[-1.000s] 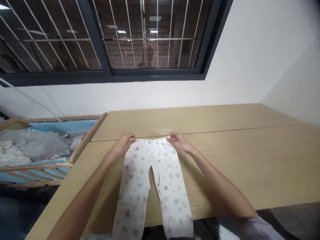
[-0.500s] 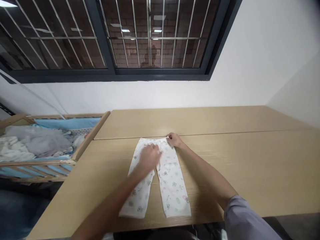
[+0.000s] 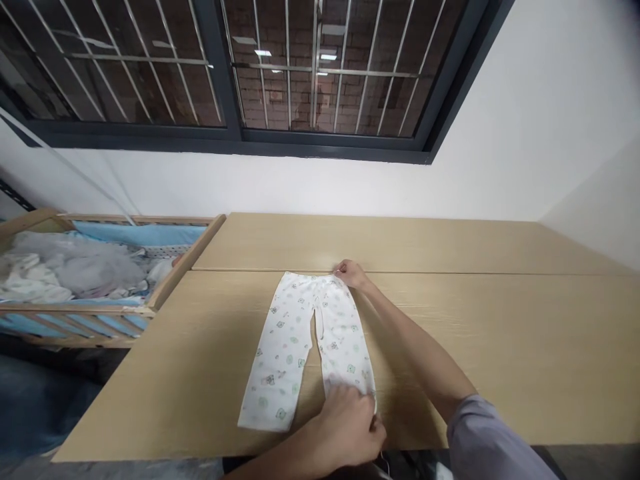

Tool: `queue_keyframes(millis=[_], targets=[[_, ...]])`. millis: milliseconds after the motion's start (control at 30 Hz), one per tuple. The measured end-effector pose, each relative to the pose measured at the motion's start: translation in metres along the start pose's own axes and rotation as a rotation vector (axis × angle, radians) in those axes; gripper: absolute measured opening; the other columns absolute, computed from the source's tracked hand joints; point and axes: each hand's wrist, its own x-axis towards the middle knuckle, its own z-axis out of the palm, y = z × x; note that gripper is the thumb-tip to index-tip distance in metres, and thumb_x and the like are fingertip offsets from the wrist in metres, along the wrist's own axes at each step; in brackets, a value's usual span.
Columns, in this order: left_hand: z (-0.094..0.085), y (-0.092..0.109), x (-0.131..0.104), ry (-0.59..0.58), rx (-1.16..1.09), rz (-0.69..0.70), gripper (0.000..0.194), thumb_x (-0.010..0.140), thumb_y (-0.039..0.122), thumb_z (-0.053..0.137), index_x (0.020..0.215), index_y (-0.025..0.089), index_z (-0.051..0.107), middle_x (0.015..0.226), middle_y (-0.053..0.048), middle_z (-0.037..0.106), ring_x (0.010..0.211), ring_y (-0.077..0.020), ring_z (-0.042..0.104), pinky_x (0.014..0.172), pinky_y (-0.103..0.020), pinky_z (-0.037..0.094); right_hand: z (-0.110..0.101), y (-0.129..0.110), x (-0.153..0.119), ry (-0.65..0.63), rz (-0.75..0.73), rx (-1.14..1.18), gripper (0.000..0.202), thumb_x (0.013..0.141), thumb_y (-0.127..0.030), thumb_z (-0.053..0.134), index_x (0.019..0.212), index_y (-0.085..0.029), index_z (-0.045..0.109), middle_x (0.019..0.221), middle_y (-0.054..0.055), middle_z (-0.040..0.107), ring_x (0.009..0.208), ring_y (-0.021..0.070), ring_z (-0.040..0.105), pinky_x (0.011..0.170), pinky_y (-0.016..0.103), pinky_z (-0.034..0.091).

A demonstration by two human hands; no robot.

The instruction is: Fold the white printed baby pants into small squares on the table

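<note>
A pair of white baby trousers (image 3: 283, 353) with a small green and grey animal print lies flat on the table, waistband away from me and legs toward me. My right hand (image 3: 351, 274) pinches the waistband's right corner. Down at the right leg's cuff is my left hand (image 3: 353, 427), its fingers curled round the outer edge of the hem. The hand covers most of that cuff, so the fingertips' hold is partly hidden. The left leg lies untouched, with a narrow gap of table between the legs.
The light wooden table (image 3: 475, 347) has a seam running across it and ends at a white wall. At the left stands a wooden crib (image 3: 165, 283) with blue lining and heaped pale cloths (image 3: 95, 267). A barred, dark-framed window (image 3: 325, 143) is above.
My left hand has moved from over the waist area down to the right leg's cuff and closed there. My right hand stays at the waistband corner. The view has shifted slightly.
</note>
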Motion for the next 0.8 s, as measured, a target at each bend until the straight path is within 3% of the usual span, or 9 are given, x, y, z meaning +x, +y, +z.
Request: queue_keyframes(millis=[133,233,400,600,733,800], targets=[[-0.024,-0.015,-0.037,0.182,-0.301,-0.112,0.033,0.091,0.038,0.044,0.066,0.023,0.060,0.067,-0.005,0.068,0.064,-0.0188,0.061,0.059,-0.031,0.040,0.003,-0.031,0.000,0.032,-0.036,0.011,0.016,0.080,-0.022,0.067,0.095,-0.017,0.065,0.086,0.004,0.071,0.074,0.0136,0.062,0.063,0.022,0.041],[-0.036,-0.031,-0.072,0.272,-0.510,-0.259,0.039,0.091,0.044,0.041,0.060,0.023,0.048,0.058,-0.001,0.061,0.062,-0.0167,0.059,0.059,-0.028,0.039,0.013,-0.058,0.003,0.048,-0.054,0.006,0.017,0.079,-0.019,0.066,0.095,-0.017,0.064,0.084,0.004,0.070,0.074,0.0139,0.062,0.064,0.022,0.041],[-0.032,-0.069,-0.121,0.367,-0.648,-0.498,0.047,0.089,0.058,0.040,0.059,0.022,0.047,0.056,0.001,0.053,0.059,-0.0168,0.054,0.059,-0.028,0.037,0.051,-0.100,0.006,0.045,-0.085,-0.025,0.020,0.080,-0.019,0.062,0.100,-0.019,0.062,0.082,0.003,0.069,0.075,0.0153,0.062,0.066,0.023,0.041],[-0.004,-0.109,-0.149,0.437,-0.568,-0.666,0.052,0.090,0.060,0.034,0.060,0.021,0.052,0.061,-0.002,0.060,0.064,-0.0206,0.059,0.063,-0.030,0.040,0.096,-0.133,0.004,0.022,-0.084,-0.103,0.021,0.084,-0.018,0.060,0.105,-0.021,0.059,0.091,0.005,0.070,0.082,0.0193,0.064,0.070,0.026,0.043],[0.003,-0.114,-0.153,0.422,-0.298,-0.816,0.044,0.094,0.049,0.035,0.068,0.022,0.058,0.068,-0.004,0.067,0.070,-0.0245,0.065,0.064,-0.033,0.041,0.106,-0.143,0.002,-0.005,-0.122,-0.150,0.017,0.088,-0.021,0.058,0.105,-0.019,0.060,0.096,0.010,0.071,0.091,0.0247,0.066,0.079,0.032,0.045],[0.005,-0.111,-0.153,0.516,-0.082,-0.878,0.040,0.095,0.047,0.039,0.073,0.023,0.061,0.071,-0.004,0.070,0.072,-0.0267,0.068,0.065,-0.035,0.043,0.106,-0.147,-0.005,0.000,-0.160,-0.164,0.019,0.093,-0.025,0.055,0.110,-0.017,0.059,0.103,0.013,0.071,0.099,0.0261,0.065,0.087,0.035,0.045]])
